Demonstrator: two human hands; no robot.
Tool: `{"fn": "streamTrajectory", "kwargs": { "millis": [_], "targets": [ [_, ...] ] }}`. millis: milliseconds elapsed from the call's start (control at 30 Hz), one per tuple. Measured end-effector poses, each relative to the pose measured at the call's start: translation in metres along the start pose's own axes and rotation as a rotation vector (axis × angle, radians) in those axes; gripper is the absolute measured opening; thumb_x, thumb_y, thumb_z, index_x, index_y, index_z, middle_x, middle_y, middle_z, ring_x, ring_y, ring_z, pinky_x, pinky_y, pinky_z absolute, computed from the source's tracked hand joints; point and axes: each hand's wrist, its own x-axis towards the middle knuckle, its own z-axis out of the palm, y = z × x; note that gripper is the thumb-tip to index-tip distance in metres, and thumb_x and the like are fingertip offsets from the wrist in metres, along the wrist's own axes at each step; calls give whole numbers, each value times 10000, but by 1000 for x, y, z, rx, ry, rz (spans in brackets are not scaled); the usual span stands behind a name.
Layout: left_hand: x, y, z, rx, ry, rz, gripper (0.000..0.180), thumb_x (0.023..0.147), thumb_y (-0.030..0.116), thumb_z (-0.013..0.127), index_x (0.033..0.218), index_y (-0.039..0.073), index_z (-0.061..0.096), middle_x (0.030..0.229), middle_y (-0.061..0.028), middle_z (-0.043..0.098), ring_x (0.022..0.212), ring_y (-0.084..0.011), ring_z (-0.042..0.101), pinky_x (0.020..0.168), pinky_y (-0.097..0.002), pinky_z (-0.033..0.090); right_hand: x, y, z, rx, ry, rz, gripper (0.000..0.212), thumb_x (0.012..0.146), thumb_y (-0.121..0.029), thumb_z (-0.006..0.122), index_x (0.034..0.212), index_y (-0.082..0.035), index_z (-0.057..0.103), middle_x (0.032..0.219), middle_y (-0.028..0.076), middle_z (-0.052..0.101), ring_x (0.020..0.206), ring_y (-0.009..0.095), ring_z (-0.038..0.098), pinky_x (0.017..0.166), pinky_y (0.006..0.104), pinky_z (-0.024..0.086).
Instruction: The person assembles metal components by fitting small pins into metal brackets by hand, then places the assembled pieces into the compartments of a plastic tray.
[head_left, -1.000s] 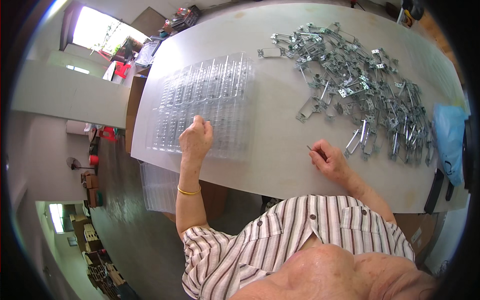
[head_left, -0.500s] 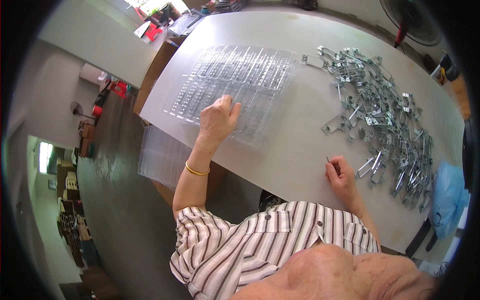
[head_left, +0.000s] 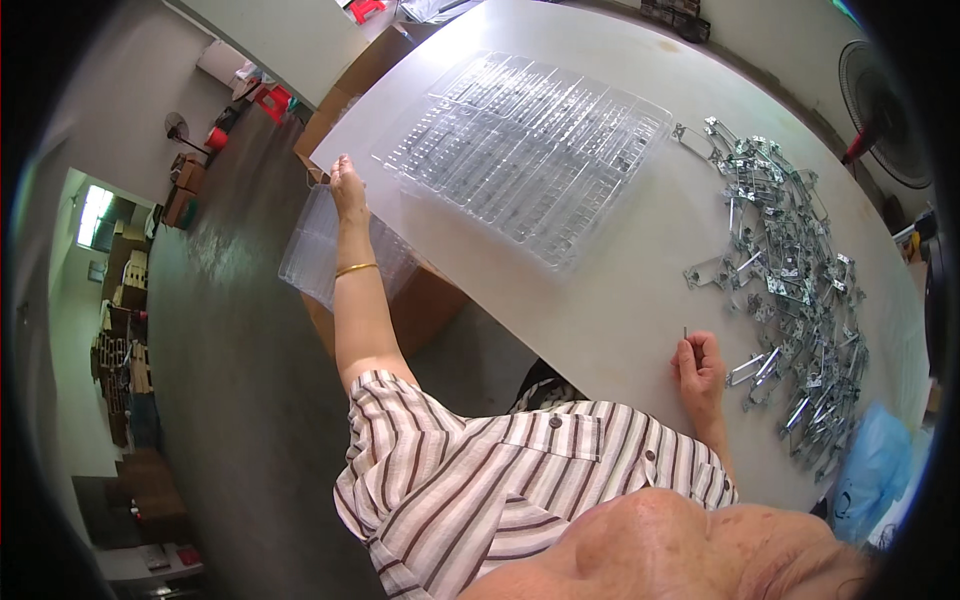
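Observation:
My left hand [head_left: 347, 187] is stretched out over the table's left edge, beside a cardboard box. Its fingers look extended, with nothing visible in them, though the hand is seen edge-on. Just below it, clear plastic trays [head_left: 318, 245] stick out of the box. My right hand [head_left: 700, 364] rests at the table's near side with the fingers closed. A thin dark metal pin [head_left: 685, 332] pokes up from between its thumb and fingers. To its right and beyond spreads a heap of silvery metal brackets [head_left: 790, 260]. Farther left lies a clear plastic blister tray [head_left: 530, 150] with rows of compartments.
The pale table [head_left: 600, 310] has a curving far edge. Its left side borders the open cardboard box [head_left: 425, 305]. A blue plastic bag [head_left: 875, 470] sits at the right edge. A black fan [head_left: 880, 115] stands beyond the far right side.
My left hand has left the clear tray on the table and moved left to the table edge over the box. The right hand still holds the pin. The view has shifted.

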Motion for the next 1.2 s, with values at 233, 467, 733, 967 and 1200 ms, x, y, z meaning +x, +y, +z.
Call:
{"fn": "streamTrajectory", "kwargs": {
  "millis": [233, 467, 733, 967, 1200],
  "targets": [
    [4, -11, 20, -32, -198, -180, 575, 1027, 468, 405, 1397, 39, 504, 1368, -113, 565, 1244, -252, 528, 962, -405, 454, -1, 4, 1, -10, 33, 8, 80, 1003, -107, 595, 986, -54, 538, 712, -15, 582, 593, 43, 519, 525, 206, 409],
    [7, -23, 26, -47, -189, -160, 421, 1028, 367, 471, 1267, 35, 567, 1171, -99, 631, 1098, -218, 594, 907, -365, 478, -1, -3, 2, -53, 60, 16, 81, 1001, -117, 600, 980, -54, 554, 720, -12, 593, 592, 48, 521, 529, 209, 414],
    [22, -41, 24, 131, -55, -50, 336, 982, 292, 553, 1096, -5, 657, 1002, -110, 674, 934, -216, 621, 857, -346, 489, -1, -5, 1, -9, 36, -4, 86, 999, -122, 604, 986, -51, 558, 698, -11, 600, 589, 48, 530, 531, 214, 418],
    [-46, 5, 23, 33, 65, 264, 291, 989, 165, 533, 1164, -58, 598, 1081, -129, 645, 960, -218, 610, 883, -336, 480, 0, 1, 0, -29, 58, -2, 96, 1003, -140, 604, 998, -57, 555, 709, -6, 604, 586, 55, 535, 528, 225, 426],
    [-250, 104, 40, 79, -310, 1038, 169, 1009, 89, 536, 1077, -40, 621, 995, -125, 639, 881, -229, 622, 772, -361, 513, 4, 4, -4, -37, 67, -44, 106, 1014, -149, 580, 1017, -56, 528, 718, 14, 620, 567, 70, 547, 517, 239, 438]
  ]
}}
